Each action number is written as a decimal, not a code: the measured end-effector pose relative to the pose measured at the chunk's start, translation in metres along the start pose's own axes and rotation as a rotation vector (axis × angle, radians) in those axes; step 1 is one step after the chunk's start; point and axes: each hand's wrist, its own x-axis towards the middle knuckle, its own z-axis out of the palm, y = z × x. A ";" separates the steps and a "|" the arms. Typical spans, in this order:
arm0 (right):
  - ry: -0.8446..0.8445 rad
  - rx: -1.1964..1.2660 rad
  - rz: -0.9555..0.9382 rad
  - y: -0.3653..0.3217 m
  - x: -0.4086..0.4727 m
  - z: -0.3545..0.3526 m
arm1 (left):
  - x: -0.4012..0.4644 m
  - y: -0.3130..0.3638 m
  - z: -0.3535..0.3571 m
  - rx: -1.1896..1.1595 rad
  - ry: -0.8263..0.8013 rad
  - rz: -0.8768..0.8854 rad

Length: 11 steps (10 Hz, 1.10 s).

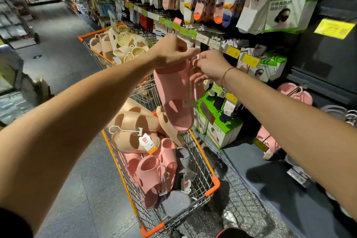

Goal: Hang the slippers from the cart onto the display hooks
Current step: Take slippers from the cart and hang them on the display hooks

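Shop aisle, dark floor, shelving down our right. Cart [209, 175] sits centre, loaded with beige and pink slippers. Our left hand [170, 52] grips the top of a pink slipper pair [176, 94] hanging over the cart. Our right hand [211, 65] pinches its hanger there. Display hooks [295, 90] at right carry pink slippers.

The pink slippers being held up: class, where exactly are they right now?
In the head view, the pink slippers hang centre frame above the cart, gripped at the top by the left hand and right hand.
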 end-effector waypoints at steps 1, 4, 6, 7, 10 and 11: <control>-0.039 0.006 -0.045 -0.001 0.001 -0.007 | -0.001 0.003 -0.004 0.067 -0.014 0.087; 0.028 -0.131 0.096 0.071 0.007 -0.032 | -0.015 -0.019 -0.002 0.245 -0.050 0.184; -0.257 -0.212 0.502 0.156 -0.018 -0.006 | -0.008 -0.027 -0.024 0.191 0.077 -0.002; -0.336 0.196 0.505 0.166 -0.028 0.015 | -0.015 -0.016 -0.044 0.198 0.091 0.062; -0.004 -0.026 0.115 0.098 0.011 0.030 | -0.033 -0.006 -0.077 0.211 0.076 0.100; -0.084 0.105 0.029 0.061 0.025 0.006 | -0.042 -0.001 -0.078 0.266 0.035 0.112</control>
